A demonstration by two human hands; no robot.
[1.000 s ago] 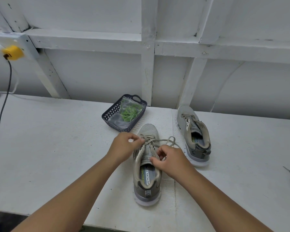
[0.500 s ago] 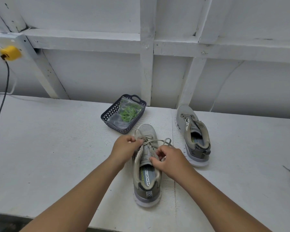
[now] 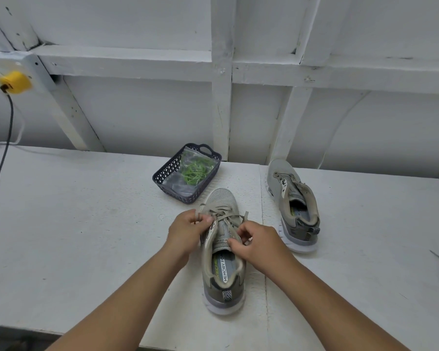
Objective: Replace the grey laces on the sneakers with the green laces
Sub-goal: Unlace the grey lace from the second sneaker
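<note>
1. the near sneaker (image 3: 222, 252) lies on the white table (image 3: 74, 224), long axis running away from the person, toe toward the wall, heel nearest
2. left hand (image 3: 188, 230) pinches the grey lace (image 3: 222, 216) at the shoe's left side
3. right hand (image 3: 257, 243) pinches lace at the right eyelets
4. green laces (image 3: 195, 171) sit bagged in the dark basket (image 3: 167, 173) just beyond the toe
5. second sneaker (image 3: 293, 206) lies to the right, toe also toward the wall
</note>
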